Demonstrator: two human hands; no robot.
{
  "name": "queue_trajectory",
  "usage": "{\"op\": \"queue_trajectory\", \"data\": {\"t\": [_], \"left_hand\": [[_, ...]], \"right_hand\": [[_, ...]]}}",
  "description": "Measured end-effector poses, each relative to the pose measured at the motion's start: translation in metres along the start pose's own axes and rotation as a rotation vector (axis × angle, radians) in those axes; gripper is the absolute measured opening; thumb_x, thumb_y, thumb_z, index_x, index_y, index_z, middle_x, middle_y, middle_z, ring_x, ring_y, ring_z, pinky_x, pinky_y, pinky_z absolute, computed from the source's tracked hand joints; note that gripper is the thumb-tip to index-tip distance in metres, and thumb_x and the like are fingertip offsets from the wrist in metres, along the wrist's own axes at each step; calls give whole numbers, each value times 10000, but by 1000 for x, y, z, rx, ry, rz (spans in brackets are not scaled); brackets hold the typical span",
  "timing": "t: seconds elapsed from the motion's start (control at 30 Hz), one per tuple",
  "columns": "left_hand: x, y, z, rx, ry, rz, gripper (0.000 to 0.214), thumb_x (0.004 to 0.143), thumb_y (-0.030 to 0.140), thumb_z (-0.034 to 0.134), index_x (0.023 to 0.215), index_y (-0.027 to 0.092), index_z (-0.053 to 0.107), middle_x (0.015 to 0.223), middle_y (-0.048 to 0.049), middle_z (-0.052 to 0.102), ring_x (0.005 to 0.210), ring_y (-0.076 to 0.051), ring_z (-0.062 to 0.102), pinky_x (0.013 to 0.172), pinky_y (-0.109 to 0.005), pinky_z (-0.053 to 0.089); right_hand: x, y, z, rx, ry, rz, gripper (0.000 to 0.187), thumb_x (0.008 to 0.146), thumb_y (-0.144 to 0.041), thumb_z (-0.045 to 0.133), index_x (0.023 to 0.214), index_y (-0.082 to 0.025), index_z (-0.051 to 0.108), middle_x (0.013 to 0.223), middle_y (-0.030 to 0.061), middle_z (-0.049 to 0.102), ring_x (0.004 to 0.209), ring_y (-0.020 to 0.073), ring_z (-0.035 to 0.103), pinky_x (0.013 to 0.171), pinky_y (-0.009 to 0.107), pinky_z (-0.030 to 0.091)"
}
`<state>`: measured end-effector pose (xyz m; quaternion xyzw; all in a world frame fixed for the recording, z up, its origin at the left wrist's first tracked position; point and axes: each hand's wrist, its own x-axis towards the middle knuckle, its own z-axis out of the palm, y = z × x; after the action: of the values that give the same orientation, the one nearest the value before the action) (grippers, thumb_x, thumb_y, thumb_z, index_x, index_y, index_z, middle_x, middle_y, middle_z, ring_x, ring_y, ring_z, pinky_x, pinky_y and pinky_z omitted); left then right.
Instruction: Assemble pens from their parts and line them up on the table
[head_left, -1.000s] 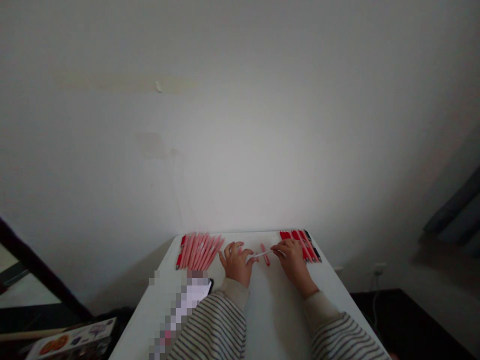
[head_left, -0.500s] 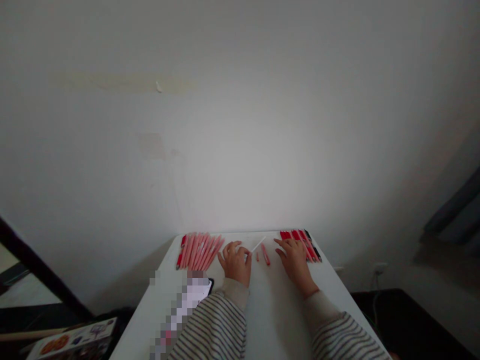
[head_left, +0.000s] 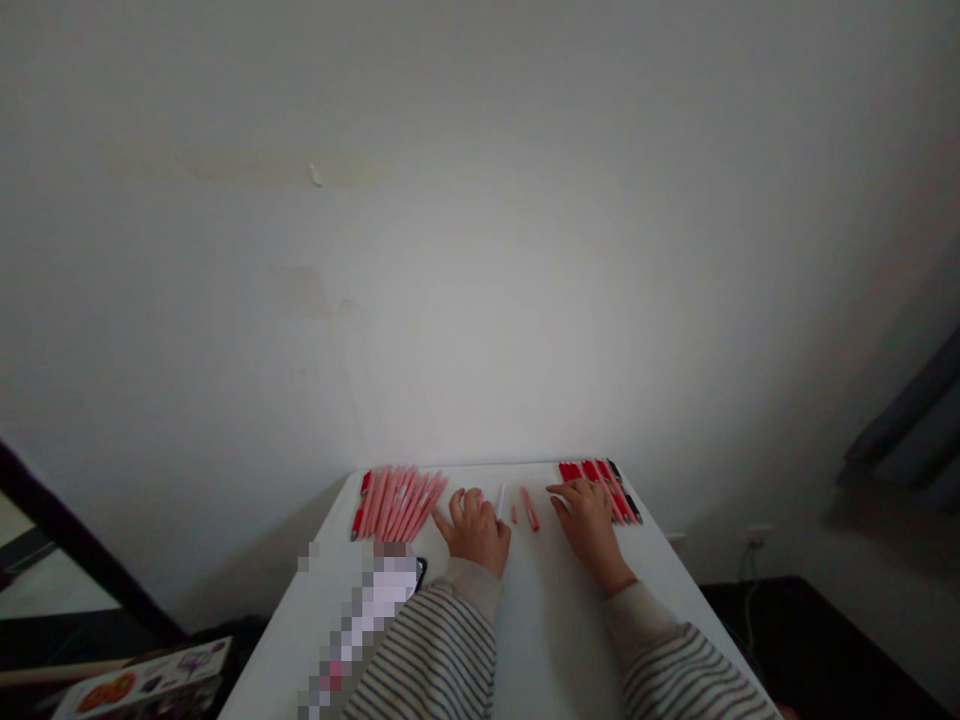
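Observation:
My left hand (head_left: 475,532) rests palm down on the white table, its fingers apart and bent. A thin white stick, like a pen refill (head_left: 501,502), lies beside its index finger and thumb. Something pink (head_left: 481,497) shows between its fingertips, mostly hidden. Right of it lie a small pink tip piece (head_left: 514,515) and a short pink and red pen part (head_left: 531,512). My right hand (head_left: 589,525) is open, fingers spread and holding nothing, next to a row of red pens (head_left: 609,485) that it partly covers.
Many pink pen barrels (head_left: 397,505) lie fanned at the table's back left, with red pens at their edge. A phone (head_left: 397,590), partly blurred out, lies near my left sleeve. The wall stands directly behind the table (head_left: 555,640). A printed box (head_left: 150,680) is low at left.
The white stick has swung from slanting right to nearly straight away from me. My left hand has shifted slightly right and nearer, revealing something pink at its fingertips. My right hand has barely moved.

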<state>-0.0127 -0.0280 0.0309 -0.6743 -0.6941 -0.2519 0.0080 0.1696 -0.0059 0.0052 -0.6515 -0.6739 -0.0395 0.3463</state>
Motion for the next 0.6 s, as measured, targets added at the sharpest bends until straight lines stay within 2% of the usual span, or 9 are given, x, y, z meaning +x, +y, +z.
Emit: {"op": "queue_trajectory", "data": {"t": [0.43, 0.6], "left_hand": [[0, 3, -4, 36, -67, -24, 173, 755, 282, 548, 841, 230, 689, 1305, -53, 571, 1298, -282, 346, 1099, -634, 86], [2, 0, -6, 22, -130, -37, 180, 751, 315, 559, 851, 233, 684, 1322, -38, 560, 1305, -289, 338, 1091, -643, 86]], "right_hand": [[1, -1, -1, -39, -3, -16, 203, 866, -257, 568, 998, -303, 716, 1000, 49, 660, 1015, 237, 523, 977, 441, 317], [1, 1, 2, -28, 3, -30, 196, 867, -259, 569, 988, -294, 718, 984, 50, 660, 1002, 236, 522, 964, 423, 326]]}}
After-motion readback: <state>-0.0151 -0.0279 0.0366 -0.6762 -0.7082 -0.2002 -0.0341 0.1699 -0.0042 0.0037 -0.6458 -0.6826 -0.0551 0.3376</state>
